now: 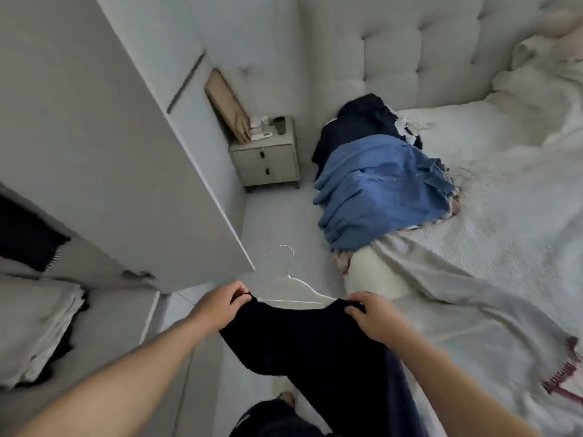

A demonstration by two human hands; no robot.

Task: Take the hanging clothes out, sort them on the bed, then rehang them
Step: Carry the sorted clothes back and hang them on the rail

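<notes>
The left hand (220,305) and the right hand (373,318) each pinch a shoulder of a black garment (309,345), fingers curled tight on the cloth, holding it in the air just off the bed's (473,222) near edge. A clear hanger (291,287) sits in its neckline, hook pointing away. This looks like rehanging: both shoulders should seat evenly on the hanger's arms before either hand lets go, or the cloth may slide off. A pile with a blue denim piece (378,190) on top lies at the bed's left edge. The wardrobe (104,146) stands open; its shelf holds folded linens (34,329).
</notes>
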